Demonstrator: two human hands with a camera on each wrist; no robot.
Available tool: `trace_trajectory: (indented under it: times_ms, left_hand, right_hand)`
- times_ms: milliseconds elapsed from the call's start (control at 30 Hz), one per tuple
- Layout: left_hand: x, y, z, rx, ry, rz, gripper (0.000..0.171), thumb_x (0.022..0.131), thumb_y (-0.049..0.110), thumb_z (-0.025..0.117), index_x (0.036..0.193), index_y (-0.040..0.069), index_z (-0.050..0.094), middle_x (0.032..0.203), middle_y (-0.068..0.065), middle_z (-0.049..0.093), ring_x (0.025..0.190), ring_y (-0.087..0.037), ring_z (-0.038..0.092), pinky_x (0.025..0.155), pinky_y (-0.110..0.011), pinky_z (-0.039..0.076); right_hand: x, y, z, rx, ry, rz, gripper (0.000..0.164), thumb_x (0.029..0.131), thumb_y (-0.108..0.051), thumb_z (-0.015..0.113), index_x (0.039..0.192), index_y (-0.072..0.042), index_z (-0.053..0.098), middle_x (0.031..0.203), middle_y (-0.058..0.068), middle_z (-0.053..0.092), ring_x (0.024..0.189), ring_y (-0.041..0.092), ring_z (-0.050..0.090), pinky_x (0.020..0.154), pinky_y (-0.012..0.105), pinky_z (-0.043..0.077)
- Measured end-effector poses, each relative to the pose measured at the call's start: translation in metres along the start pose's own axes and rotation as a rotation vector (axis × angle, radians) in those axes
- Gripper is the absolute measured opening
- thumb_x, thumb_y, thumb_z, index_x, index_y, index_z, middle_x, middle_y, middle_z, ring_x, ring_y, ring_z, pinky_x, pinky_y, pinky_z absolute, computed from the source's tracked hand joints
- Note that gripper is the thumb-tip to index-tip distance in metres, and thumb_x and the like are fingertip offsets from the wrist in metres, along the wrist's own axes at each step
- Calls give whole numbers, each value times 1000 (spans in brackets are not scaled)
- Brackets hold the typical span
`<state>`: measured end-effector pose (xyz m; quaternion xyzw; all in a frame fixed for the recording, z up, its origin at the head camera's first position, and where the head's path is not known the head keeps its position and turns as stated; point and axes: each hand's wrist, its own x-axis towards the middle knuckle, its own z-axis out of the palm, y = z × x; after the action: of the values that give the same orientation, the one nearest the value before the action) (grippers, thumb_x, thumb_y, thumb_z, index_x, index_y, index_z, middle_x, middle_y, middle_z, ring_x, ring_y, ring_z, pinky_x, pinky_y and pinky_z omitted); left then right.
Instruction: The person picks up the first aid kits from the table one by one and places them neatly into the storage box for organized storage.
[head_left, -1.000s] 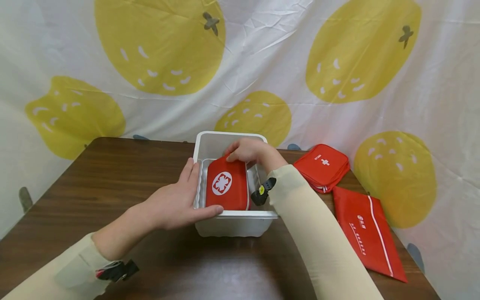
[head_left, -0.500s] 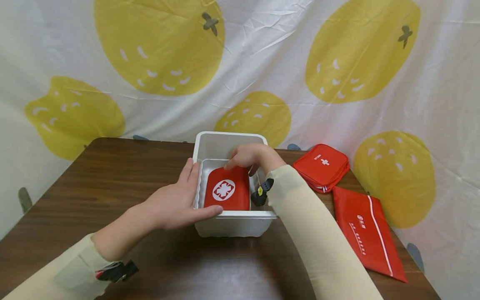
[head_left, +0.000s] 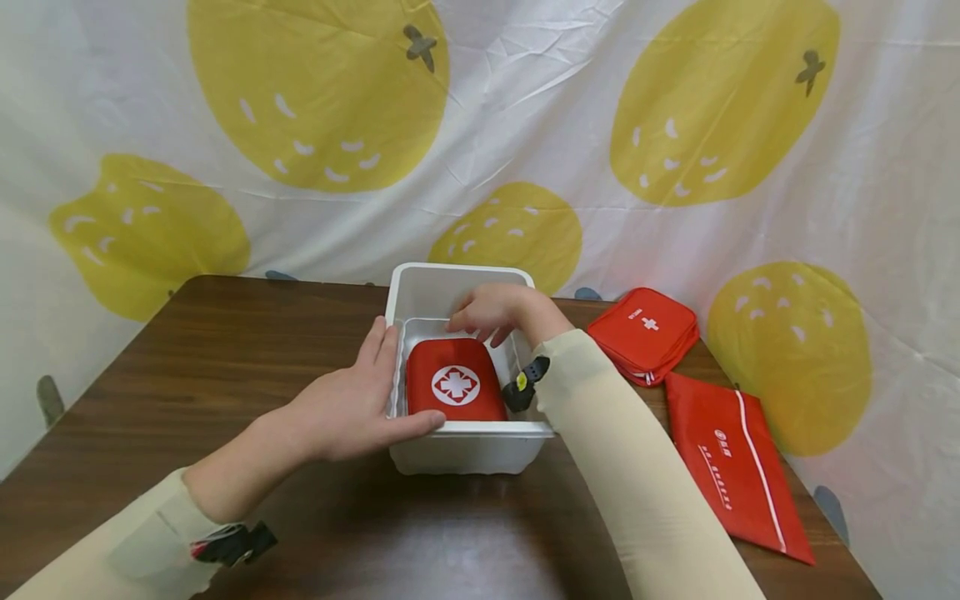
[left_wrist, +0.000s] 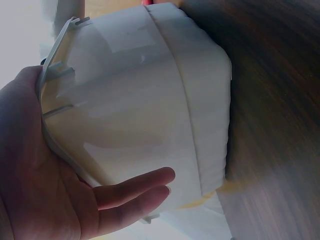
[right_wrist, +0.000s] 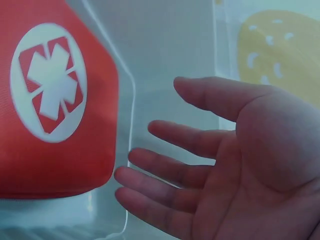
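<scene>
A red first-aid case (head_left: 456,382) with a white cross emblem lies inside the white plastic bin (head_left: 495,428), toward its near end. My left hand (head_left: 347,412) rests against the bin's near left corner. Its thumb lies straight along the front rim, and in the left wrist view two straight fingers (left_wrist: 134,194) reach along the outer wall. Over the far part of the bin is my right hand (head_left: 495,310), holding nothing. The right wrist view has its fingers (right_wrist: 167,167) spread and relaxed beside the case (right_wrist: 95,145), a gap between them.
To the right of the bin, a red zippered first-aid pouch (head_left: 641,333) lies near the table's back edge. A flat red bag (head_left: 731,467) with a white stripe is in front of it. Behind the wooden table (head_left: 262,358) hangs a lemon-print curtain (head_left: 525,108).
The first-aid case has gone down from a tilt to lying lower in the bin, turned slightly. My right hand has let go of it. The left hand has kept its place.
</scene>
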<state>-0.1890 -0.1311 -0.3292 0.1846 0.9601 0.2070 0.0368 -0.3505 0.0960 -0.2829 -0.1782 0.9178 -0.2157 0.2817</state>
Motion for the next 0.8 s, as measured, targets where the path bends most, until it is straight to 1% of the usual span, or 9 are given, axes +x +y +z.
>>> trace_trajectory:
  times_ms: [167, 233, 333, 467, 567, 700, 800]
  left_hand:
    - [0, -1, 1, -2, 6, 3, 133, 92, 86, 59, 174, -4, 3, 183, -28, -1, 113, -42, 76, 96, -55, 62]
    - [0, -1, 2, -4, 8, 5, 133, 93, 85, 60, 174, -4, 3, 183, -28, -1, 111, -42, 76, 96, -55, 62]
    - [0, -1, 2, -4, 6, 3, 134, 92, 86, 60, 174, -3, 3, 183, -28, -1, 111, -42, 77, 96, -55, 62]
    - [-1, 0, 2, -2, 6, 2, 134, 92, 86, 59, 174, -3, 3, 183, -28, 0, 114, -43, 76, 97, -55, 62]
    - [-1, 0, 2, -3, 3, 0, 133, 92, 86, 59, 174, -3, 3, 184, -27, -1, 117, -43, 75, 97, -55, 62]
    - [0, 0, 1, -2, 4, -1, 133, 92, 86, 59, 174, -3, 3, 184, -26, -1, 117, -42, 75, 98, -55, 62]
    - [0, 0, 1, 1, 9, 2, 133, 93, 85, 59, 174, -3, 3, 184, -27, -1, 114, -43, 76, 99, -56, 61]
  right_hand:
    - [-5, -1, -4, 43, 88, -52, 43, 110, -35, 63, 144, -11, 72, 145, 17, 66, 126, 35, 67, 97, 40, 62]
    - [-8, -1, -7, 82, 120, -81, 43, 110, -34, 63, 145, -11, 71, 147, 17, 66, 124, 33, 67, 95, 38, 62]
    - [-15, 1, -11, 155, 154, -109, 44, 110, -33, 63, 147, -10, 69, 150, 17, 66, 126, 32, 68, 97, 39, 62]
    - [-27, 7, -21, 245, 203, -139, 46, 110, -31, 63, 149, -7, 66, 151, 19, 65, 132, 37, 68, 103, 43, 61]
    - [-37, 16, -31, 322, 272, -185, 44, 111, -28, 61, 149, -5, 65, 150, 21, 64, 131, 38, 68, 102, 43, 62]
    - [-52, 34, -46, 479, 368, -236, 43, 113, -22, 57, 151, -3, 62, 151, 19, 63, 127, 36, 69, 96, 36, 63]
    - [-64, 52, -58, 553, 406, -239, 44, 114, -21, 54, 153, -2, 58, 152, 18, 60, 118, 25, 74, 93, 30, 63]
